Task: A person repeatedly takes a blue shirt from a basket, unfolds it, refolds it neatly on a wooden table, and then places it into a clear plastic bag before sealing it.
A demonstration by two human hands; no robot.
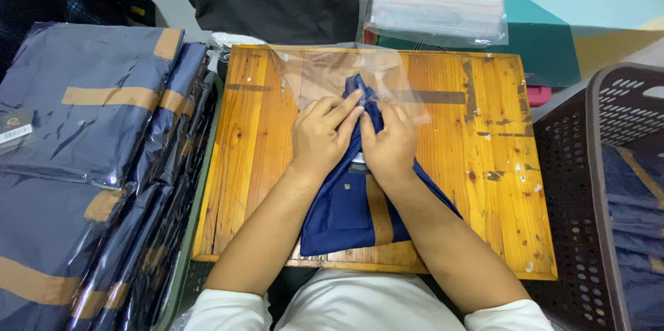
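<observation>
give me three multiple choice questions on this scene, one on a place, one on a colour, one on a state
1. Where is the stack of bagged garments?
A. left of the wooden board
B. on the board
C. inside the basket

2. What colour is the garment under the hands?
A. red
B. navy with a tan stripe
C. white

3. How is that garment?
A. fully bagged
B. lying flat, unfolded
C. partly inside the clear bag

Answers:
1 A, the stack of bagged garments lies beside the wooden board.
2 B, the garment is navy with a tan stripe.
3 C, the left hand and right hand press its top end at the clear bag.
</observation>
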